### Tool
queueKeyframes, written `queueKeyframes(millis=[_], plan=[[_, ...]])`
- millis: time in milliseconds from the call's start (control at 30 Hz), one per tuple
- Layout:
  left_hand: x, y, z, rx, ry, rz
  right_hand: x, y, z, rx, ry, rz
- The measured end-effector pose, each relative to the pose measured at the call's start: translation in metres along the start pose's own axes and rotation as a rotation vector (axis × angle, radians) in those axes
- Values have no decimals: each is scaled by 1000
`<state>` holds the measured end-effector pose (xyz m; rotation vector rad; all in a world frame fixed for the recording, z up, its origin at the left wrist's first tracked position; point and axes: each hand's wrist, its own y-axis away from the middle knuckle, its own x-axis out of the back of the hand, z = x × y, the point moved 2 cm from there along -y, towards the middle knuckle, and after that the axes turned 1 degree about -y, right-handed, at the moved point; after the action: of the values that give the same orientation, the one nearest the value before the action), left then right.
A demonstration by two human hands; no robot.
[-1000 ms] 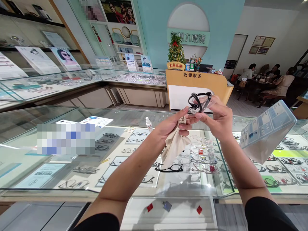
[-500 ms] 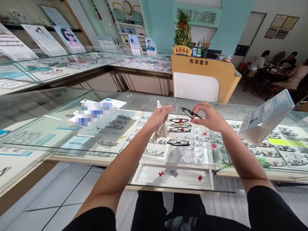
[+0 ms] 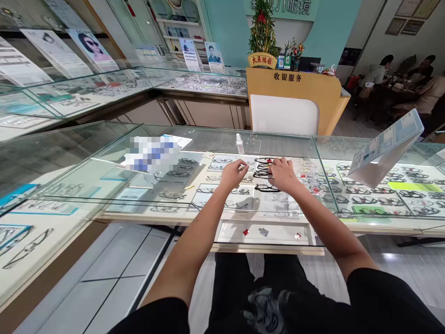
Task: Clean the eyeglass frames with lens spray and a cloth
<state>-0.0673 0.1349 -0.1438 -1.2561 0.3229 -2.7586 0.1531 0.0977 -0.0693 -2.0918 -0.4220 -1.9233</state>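
My left hand [image 3: 233, 172] hovers low over the glass counter top [image 3: 146, 208]. Its fingers are curled shut on a beige cloth that barely shows. My right hand [image 3: 283, 174] is just to its right, touching the glass, its fingers closed on a pair of black-framed glasses [image 3: 267, 163] that the hand mostly hides. Under the glass below both hands lie rows of display glasses [image 3: 266, 188] on white trays.
A small white spray bottle [image 3: 239, 144] stands on the glass beyond my hands. A tilted leaflet stand [image 3: 385, 148] sits at the right. A drawer [image 3: 264, 232] with red tags is open below. The cashier desk [image 3: 295, 99] stands behind, and people [image 3: 382, 69] sit far right.
Both hands dropped from chest height to the counter top. The cloth, which hung loose from my left hand, is now bunched inside it. The glasses came down with my right hand.
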Motion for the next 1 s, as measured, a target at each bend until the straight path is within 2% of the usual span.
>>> queueKeyframes(millis=[133,367,567,733,867,933,1000], plan=[[-9,2,5,-124,-42,-61,-7,6,5,-66,-12,21],[-27,2,4,-111,-71,-109,-14,18,14,-164,-23,39],[-39,-4,2,-92,-11,-120,-15,15,25,-172,-98,181],[-32,-7,0,-128,173,-106,-9,17,36,-171,-180,357],[-21,-11,-6,-101,349,-37,-4,22,45,-171,-195,528],[-16,-14,-10,-64,428,21,-4,22,44,-149,-170,508],[-12,-17,-16,-20,493,90,-7,20,40,-100,-150,412]])
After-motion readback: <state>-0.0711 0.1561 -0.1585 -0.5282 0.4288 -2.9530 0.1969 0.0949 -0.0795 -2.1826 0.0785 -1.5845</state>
